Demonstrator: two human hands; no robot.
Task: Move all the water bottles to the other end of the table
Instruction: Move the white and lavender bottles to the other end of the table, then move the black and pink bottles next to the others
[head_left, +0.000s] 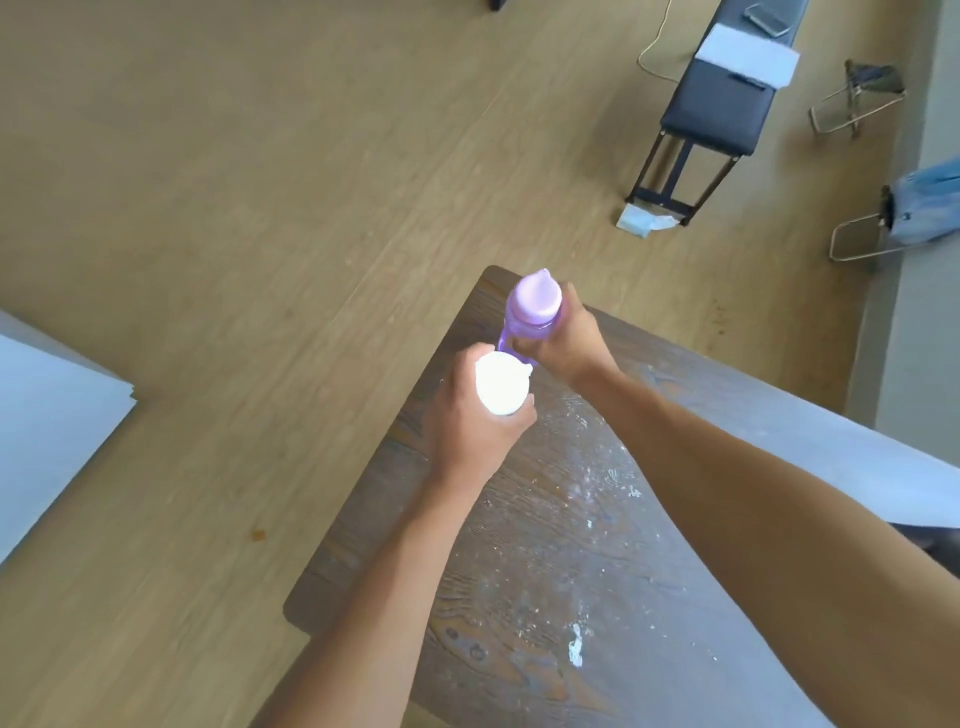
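I look down on a dark wooden table (545, 545) streaked with white paint. My left hand (467, 421) is wrapped around a white-capped bottle (501, 382), seen from above so only its bright cap shows. Just beyond it, near the table's far corner, my right hand (566, 338) grips a purple bottle (532, 304) with a pale lilac lid and a purple strap hanging at its side. Both bottles stand upright and close together, almost touching. Whether they rest on the table or are held just above it is unclear.
Light wooden floor surrounds the table. A black bench (722, 98) with a white box and a phone stands at the back right. Metal hangers (857, 104) and blue cloth (930, 208) lie by the right wall. A white board (47, 431) lies at the left.
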